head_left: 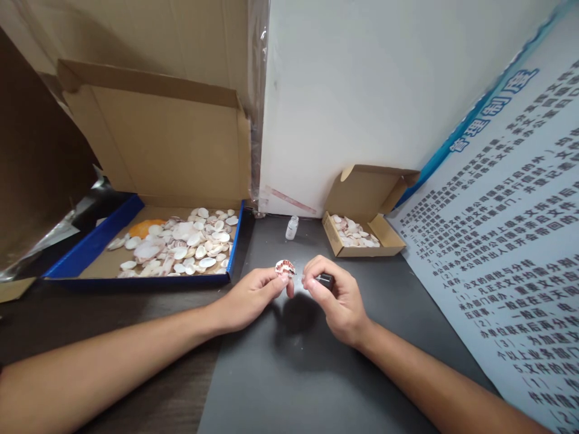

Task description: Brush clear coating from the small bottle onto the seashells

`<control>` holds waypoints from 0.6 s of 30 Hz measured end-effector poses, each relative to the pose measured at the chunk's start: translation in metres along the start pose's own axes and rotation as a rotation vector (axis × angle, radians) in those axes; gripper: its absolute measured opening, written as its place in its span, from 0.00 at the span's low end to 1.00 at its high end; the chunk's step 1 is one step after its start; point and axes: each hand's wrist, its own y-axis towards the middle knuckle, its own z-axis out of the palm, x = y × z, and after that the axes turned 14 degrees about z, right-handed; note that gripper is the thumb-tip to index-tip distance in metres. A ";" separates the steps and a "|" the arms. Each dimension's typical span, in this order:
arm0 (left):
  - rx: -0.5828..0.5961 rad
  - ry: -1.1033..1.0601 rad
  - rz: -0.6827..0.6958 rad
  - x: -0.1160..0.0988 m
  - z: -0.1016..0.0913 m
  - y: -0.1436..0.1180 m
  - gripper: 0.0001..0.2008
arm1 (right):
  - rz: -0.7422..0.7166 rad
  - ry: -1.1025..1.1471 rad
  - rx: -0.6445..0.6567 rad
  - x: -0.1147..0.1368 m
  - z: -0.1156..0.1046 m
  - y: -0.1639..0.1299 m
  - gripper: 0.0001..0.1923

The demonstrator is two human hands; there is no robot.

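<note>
Over the grey mat point(362, 392), nearer its left edge than its right, my left hand point(253, 295) pinches the red-and-white shell point(284, 265), its broader span running left to right. My right hand point(341, 298), curled round a black object point(325, 279), brings fingertips just right of the shell: slim gap, nothing more! Beyond, near the far edge, sits the small bottle point(292, 229).

I see the small shell point(284, 267), white with reddish-brown markings, facing me, pinched in the fingers point(277, 283) of the left hand point(252, 296), and, just right of that shell, a black object point(325, 280) mostly hidden by the right hand point(337, 301).
</note>
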 end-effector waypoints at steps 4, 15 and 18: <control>0.002 0.044 -0.016 -0.001 0.001 0.000 0.21 | 0.019 -0.057 -0.060 0.003 0.000 0.002 0.08; 0.051 0.135 0.046 0.000 0.000 0.002 0.20 | 0.043 -0.085 -0.119 0.002 0.000 0.003 0.07; 0.044 0.143 0.039 -0.001 0.001 0.002 0.21 | -0.008 -0.067 -0.048 0.002 0.001 0.002 0.08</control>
